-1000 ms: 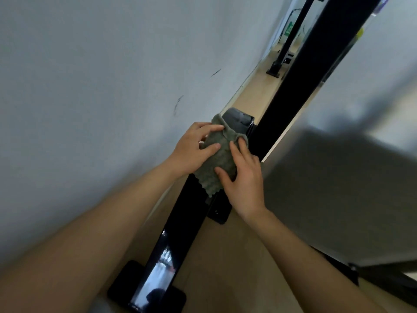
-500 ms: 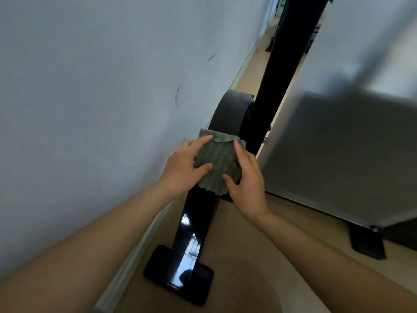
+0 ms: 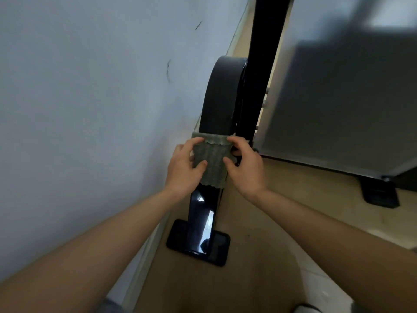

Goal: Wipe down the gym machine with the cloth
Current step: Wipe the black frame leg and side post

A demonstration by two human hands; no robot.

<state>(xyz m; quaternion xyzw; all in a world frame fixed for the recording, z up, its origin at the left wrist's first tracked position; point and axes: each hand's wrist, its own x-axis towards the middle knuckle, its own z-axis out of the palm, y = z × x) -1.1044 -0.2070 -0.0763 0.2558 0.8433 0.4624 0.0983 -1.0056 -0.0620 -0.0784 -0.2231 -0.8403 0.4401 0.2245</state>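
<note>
Pale grey wall point(image 3: 90, 109) fills the left side, marked with dark scuffs. Next comes the left hand point(image 3: 184, 168), its grip closed on the left edge of the green cloth point(image 3: 211, 159), thumb pressing the front. The cloth is wrapped over the black gym machine point(image 3: 222, 96), at the foot of its curved cover and above the glossy beam. The right hand point(image 3: 246, 170) has its grip pinching the cloth's right edge. Farther right, a grey panel point(image 3: 338, 98) stands on the tan floor point(image 3: 316, 186).
</note>
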